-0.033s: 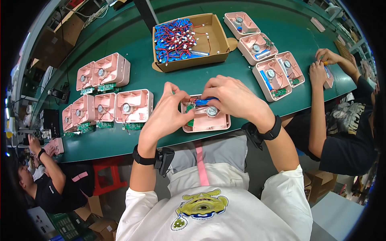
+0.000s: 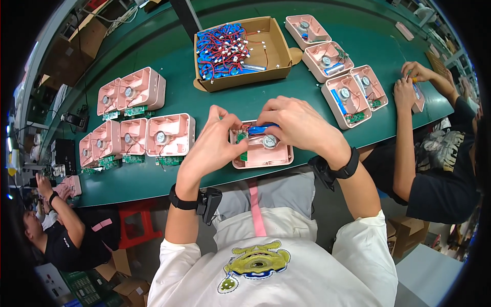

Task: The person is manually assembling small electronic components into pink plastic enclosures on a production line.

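Note:
A pink plastic housing (image 2: 262, 161) lies open side up before me at the table's near edge. Inside it are a round silver speaker (image 2: 269, 141), a green circuit board (image 2: 243, 156) and thin red wires. My right hand (image 2: 296, 123) grips a blue cylindrical battery (image 2: 262, 129) between thumb and fingers, over the housing's far side. With bent fingers, my left hand (image 2: 212, 140) is at the housing's left end, thumb and forefinger beside the board and wires. What those two fingertips pinch is too small and covered to tell.
A cardboard box (image 2: 279, 43) of blue batteries with red leads stands beyond my hands. Pink housings (image 2: 171, 134) with boards sit at left; others holding batteries (image 2: 335, 102) sit at right. A co-worker's hands (image 2: 406, 89) work at far right; another person (image 2: 61, 225) sits left.

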